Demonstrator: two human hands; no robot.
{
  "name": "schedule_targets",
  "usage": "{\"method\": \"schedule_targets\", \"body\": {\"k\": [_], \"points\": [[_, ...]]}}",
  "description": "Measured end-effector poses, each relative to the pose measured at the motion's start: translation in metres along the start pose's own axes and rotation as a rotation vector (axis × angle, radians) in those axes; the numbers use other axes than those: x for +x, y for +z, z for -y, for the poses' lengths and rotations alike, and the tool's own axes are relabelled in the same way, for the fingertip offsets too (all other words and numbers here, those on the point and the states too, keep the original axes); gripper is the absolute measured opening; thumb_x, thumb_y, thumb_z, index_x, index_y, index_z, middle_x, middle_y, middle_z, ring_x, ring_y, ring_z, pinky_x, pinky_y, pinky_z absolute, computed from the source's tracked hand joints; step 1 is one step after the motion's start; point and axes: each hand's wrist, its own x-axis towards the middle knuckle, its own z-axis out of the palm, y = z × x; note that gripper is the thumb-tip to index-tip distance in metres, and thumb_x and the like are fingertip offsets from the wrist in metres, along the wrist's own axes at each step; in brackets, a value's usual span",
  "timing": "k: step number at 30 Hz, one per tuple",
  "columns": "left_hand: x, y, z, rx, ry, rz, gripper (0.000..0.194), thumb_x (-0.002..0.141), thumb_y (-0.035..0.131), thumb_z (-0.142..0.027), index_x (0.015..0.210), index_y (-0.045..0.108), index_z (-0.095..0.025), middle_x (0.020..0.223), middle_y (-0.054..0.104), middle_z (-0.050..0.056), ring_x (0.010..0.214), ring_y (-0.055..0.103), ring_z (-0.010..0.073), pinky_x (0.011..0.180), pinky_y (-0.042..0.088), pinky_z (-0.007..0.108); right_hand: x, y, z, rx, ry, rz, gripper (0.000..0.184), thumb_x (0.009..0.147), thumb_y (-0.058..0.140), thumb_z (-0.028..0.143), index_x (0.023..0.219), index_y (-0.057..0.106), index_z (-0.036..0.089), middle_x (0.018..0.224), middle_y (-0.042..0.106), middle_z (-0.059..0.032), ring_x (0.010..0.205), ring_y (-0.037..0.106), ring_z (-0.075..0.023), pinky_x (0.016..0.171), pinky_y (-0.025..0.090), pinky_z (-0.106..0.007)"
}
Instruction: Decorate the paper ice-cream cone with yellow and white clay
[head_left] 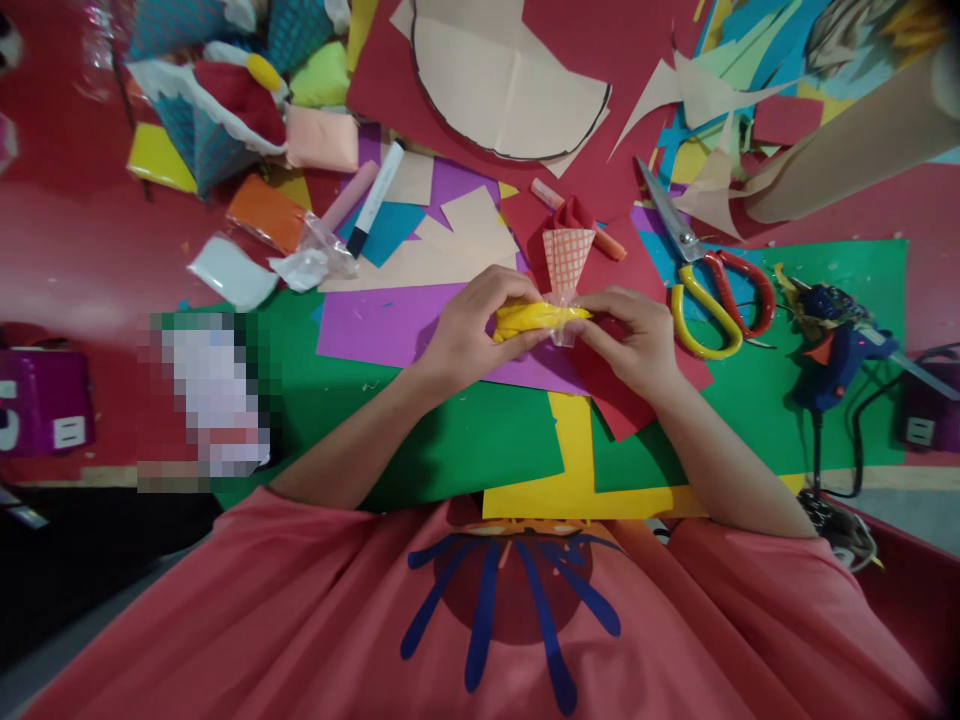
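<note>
In the head view, my left hand [480, 325] is wrapped round a packet of yellow modelling clay [521, 319]. My right hand [634, 335] pinches the clear plastic wrapper [561, 333] at the packet's right end, thumb and forefinger close together. A bit of yellow shows between the two hands; the palms hide the rest. Just beyond my fingers lies a small checked paper cone [568, 262] with red clay [571, 216] at its wide end. Under the hands are purple card [375, 325] and red card [626, 400].
Scissors [694, 255] lie open right of my hands, near a blue glue gun [832, 365] with a cord. Several clay packets, such as an orange one [268, 213], a marker [377, 195] and larger decorated cones [202, 130] are at upper left. A paper roll [847, 150] rests at upper right.
</note>
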Motion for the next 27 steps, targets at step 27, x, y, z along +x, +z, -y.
{"method": "schedule_targets", "body": {"k": [27], "points": [[-0.0017,-0.0016,0.0029,0.110,0.027,0.033,0.024,0.087,0.065,-0.040,0.100,0.055,-0.022,0.097,0.068,0.004,0.091,0.065,0.0157,0.080,0.053,0.031,-0.0007,0.0047,-0.0035,0.400,0.224,0.127,0.034,0.081,0.071,0.040,0.110,0.070,0.022,0.115,0.074,-0.0064,0.106,0.069,-0.0206,0.094,0.056,-0.039]]}}
